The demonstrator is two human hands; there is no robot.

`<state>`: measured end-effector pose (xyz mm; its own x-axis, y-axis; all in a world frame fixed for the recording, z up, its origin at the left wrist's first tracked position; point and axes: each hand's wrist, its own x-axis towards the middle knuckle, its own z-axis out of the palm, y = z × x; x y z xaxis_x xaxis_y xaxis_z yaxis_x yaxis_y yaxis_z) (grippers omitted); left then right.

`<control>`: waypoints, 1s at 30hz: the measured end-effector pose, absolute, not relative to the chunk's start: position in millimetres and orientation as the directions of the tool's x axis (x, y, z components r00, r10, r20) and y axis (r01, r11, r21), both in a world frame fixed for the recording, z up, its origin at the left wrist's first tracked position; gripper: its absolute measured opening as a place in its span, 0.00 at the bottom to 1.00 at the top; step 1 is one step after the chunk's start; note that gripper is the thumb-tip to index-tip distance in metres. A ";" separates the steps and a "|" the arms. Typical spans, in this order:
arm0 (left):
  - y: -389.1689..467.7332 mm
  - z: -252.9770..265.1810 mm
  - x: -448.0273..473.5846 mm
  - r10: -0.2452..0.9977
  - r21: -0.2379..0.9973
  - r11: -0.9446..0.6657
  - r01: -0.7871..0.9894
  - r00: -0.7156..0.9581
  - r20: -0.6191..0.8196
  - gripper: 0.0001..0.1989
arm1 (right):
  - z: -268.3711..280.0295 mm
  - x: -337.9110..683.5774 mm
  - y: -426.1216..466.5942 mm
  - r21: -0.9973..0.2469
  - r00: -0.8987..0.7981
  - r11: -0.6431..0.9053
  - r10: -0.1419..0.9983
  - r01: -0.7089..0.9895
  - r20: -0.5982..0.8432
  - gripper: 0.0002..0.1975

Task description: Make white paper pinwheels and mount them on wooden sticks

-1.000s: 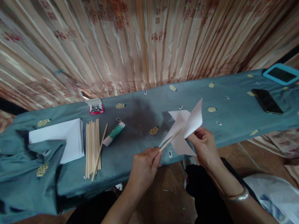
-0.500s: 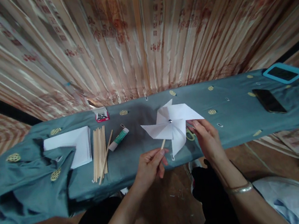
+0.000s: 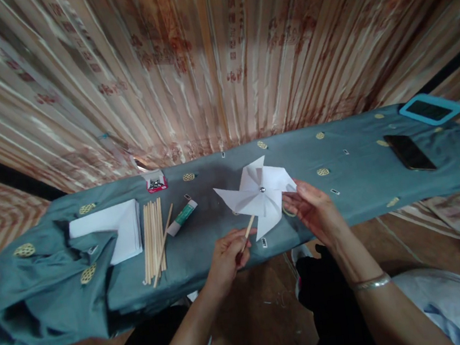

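Note:
My left hand (image 3: 228,254) is closed around the thin wooden stick (image 3: 248,230) of a white paper pinwheel (image 3: 269,181). The pinwheel is held above the table with its folded blades facing up. A round silver pin head sits at its centre. At the pinwheel's right side, my right hand (image 3: 314,206) has the tip of one blade between thumb and fingers. Part of those fingers is hidden behind the paper. A yellowish ring-shaped thing (image 3: 289,210) shows partly beneath the right fingertips.
On the cloth-covered table (image 3: 359,177), left, lie folded white paper (image 3: 128,226), several wooden sticks (image 3: 153,234), a green-and-white glue stick (image 3: 182,217) and a small open box of metal pins (image 3: 156,182). A dark phone (image 3: 409,152) and blue-framed tablet (image 3: 430,109) lie right.
The right-hand blade has bent inward, and my right hand has turned with its fingers more behind the paper. The pinwheel has rotated slightly. My left hand keeps hold of the stick.

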<state>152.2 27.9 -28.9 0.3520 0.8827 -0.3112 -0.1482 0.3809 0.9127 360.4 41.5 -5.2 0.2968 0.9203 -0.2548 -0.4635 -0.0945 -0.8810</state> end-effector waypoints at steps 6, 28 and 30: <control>28.6 -26.2 154.3 0.892 0.911 0.375 -0.174 0.334 -0.304 0.13 | -8.0 341.2 32.6 -0.868 0.089 -0.211 0.956 -0.449 -0.278 0.21; 33.0 -41.8 154.5 0.937 0.938 0.305 -0.162 0.227 -0.266 0.19 | -14.0 331.2 30.9 -0.938 0.073 -0.208 0.969 -0.276 -0.237 0.23; 33.6 -40.5 154.0 0.936 0.936 0.314 -0.159 0.216 -0.277 0.20 | -13.8 340.9 32.6 -0.979 0.189 -0.147 0.967 -0.144 -0.173 0.18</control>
<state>154.0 33.6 -40.5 0.2163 0.9361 -0.2774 -0.1590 0.3141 0.9360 340.9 32.6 -13.8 0.1893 0.9666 -0.1727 -0.1441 -0.1467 -0.9786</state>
